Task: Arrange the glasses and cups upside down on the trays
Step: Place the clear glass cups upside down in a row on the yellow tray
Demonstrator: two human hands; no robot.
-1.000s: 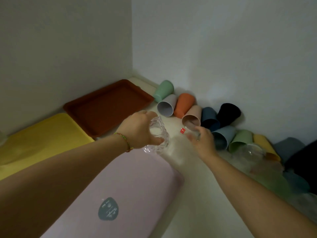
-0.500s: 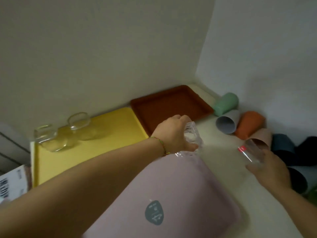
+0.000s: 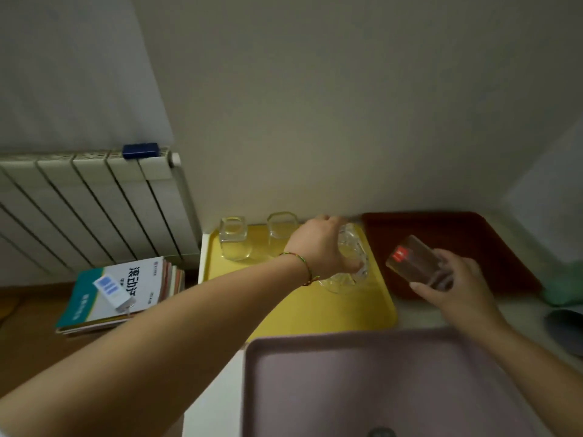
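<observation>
1. Textured glass (image 3: 350, 263) is in the left grip (image 3: 318, 244), over the right half of the yellow tray (image 3: 315, 313); wide end down, tilted, cannot tell if its rim touches the tray
2. Left grip: fingers curled round the textured glass from above, firm hold; thread bracelet (image 3: 303, 267) on the wrist
3. Plain glass (image 3: 413, 260) with a red sticker is in the right grip (image 3: 454, 287), off the desk (image 3: 211, 405), tilted, over the near left corner of the red-brown tray (image 3: 457, 228)
4. Right grip: fingers and thumb wrapped round the near end of the plain glass, sticker end pointing up and left
5. Two clear glasses (image 3: 232, 238) (image 3: 280, 227) stand side by side at the far left of the yellow tray, near each other, left of the left grip; which way up is hard to tell
6. Red-brown tray sits just beside the yellow tray on its right, against the wall
7. Pink tray (image 3: 347, 373) is nearest the camera, far edge meeting the yellow tray's near edge
8. Green cup (image 3: 564, 288) and grey cup (image 3: 564, 326) at the right frame edge, both cut off
9. Stack of books (image 3: 94, 310) lies left of the desk, lower down, radiator (image 3: 79, 209) behind it
</observation>
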